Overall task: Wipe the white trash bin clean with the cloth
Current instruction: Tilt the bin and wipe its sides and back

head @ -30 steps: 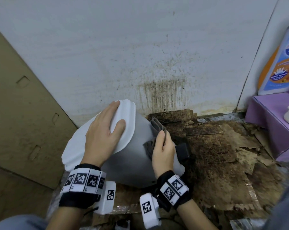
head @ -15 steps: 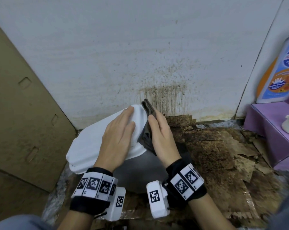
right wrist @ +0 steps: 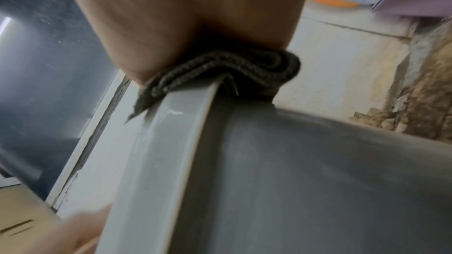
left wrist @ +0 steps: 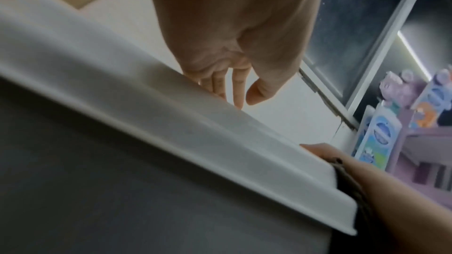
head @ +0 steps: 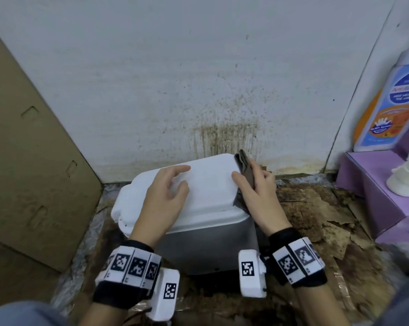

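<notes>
The white trash bin [head: 205, 222] stands upright on the stained, peeling floor [head: 316, 220] against the spattered wall [head: 198, 78], its lid down. The left hand [head: 162, 201] rests on the lid, grip released, fingers loosely spread over the white top. The right hand [head: 257, 196] presses a folded dark cloth [head: 245, 170] against the lid's right edge (the right wrist view shows the cloth [right wrist: 220, 70] bunched over the rim under the palm), thumb on top, fingers wrapped around the cloth. A detergent bottle [head: 391, 107] stands on a purple shelf [head: 372, 184] at right.
</notes>
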Demonstrator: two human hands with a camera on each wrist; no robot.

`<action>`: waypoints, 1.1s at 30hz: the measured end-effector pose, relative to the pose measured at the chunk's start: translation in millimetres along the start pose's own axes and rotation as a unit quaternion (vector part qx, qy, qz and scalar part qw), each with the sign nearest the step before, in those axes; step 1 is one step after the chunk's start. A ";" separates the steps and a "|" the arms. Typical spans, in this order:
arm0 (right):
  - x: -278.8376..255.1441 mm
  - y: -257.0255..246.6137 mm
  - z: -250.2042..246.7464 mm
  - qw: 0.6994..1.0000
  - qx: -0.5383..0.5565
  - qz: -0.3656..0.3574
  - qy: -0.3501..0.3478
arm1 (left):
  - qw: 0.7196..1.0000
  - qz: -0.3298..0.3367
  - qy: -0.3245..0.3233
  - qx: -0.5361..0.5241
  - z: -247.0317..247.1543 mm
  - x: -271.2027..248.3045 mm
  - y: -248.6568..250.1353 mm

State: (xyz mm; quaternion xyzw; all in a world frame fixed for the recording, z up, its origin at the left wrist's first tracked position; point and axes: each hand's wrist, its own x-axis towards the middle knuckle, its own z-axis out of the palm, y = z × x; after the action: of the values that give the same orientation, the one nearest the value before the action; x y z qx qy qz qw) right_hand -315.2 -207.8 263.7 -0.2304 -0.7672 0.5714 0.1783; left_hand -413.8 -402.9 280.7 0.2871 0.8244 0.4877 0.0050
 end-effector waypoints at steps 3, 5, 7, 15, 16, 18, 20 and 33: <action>-1.5 2.1 -13.5 1.000 -0.015 0.022 -0.007 | 0.994 0.000 0.027 0.107 -6.7 -5.6 -18.1; -1.4 6.4 -23.0 0.999 -0.030 0.027 -0.010 | 0.982 -0.032 0.040 0.184 -10.8 -8.3 -26.2; -1.5 10.6 -32.5 0.998 -0.047 0.028 -0.014 | 0.966 -0.102 0.045 0.235 -13.8 -11.6 -28.3; -8.3 17.5 -64.2 0.992 -0.106 0.062 -0.020 | 0.958 -0.251 -0.069 0.121 -20.9 -17.7 -38.0; -8.6 18.2 -64.4 0.992 -0.106 0.066 -0.025 | 0.958 -0.250 -0.068 0.120 -21.2 -16.4 -39.1; -8.4 21.3 -63.4 0.991 -0.106 0.070 -0.029 | 0.960 -0.241 -0.067 0.123 -21.5 -14.1 -41.4; -9.0 24.7 -63.1 0.993 -0.101 0.063 -0.028 | 0.963 -0.235 -0.068 0.116 -20.7 -12.9 -42.2; -44.0 33.5 -25.3 0.988 -0.038 0.090 0.119 | 0.963 -0.164 -0.114 0.178 -34.3 23.7 -44.0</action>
State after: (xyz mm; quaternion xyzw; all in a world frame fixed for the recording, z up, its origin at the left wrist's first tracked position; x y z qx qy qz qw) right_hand -260.1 -204.2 238.3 -0.3717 -0.7380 0.5238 0.2071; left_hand -464.1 -434.9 269.7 0.1980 0.9278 0.2892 0.1281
